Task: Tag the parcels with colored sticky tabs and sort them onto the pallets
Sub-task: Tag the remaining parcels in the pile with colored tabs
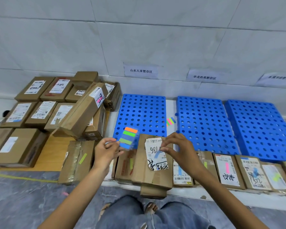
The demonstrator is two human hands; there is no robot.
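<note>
My left hand (106, 150) pinches a clear card of sticky tabs (128, 138) with orange, green and blue strips, held above the parcels. My right hand (177, 147) pinches a blue tab (157, 154) over the white label of a brown parcel (151, 169) marked "186", which lies on top of other parcels right in front of me. Three blue perforated pallets (141, 113) (203, 123) (261, 128) lie side by side against the wall behind it. A row of tagged parcels (228, 171) stretches to the right along the platform edge.
A pile of untagged brown parcels (45, 109) fills the left, with one long box (82, 113) leaning on it. Loose pink, yellow and blue tabs (170, 121) lie between the first two pallets. Paper signs (141, 71) hang on the wall. My knees (139, 214) are below.
</note>
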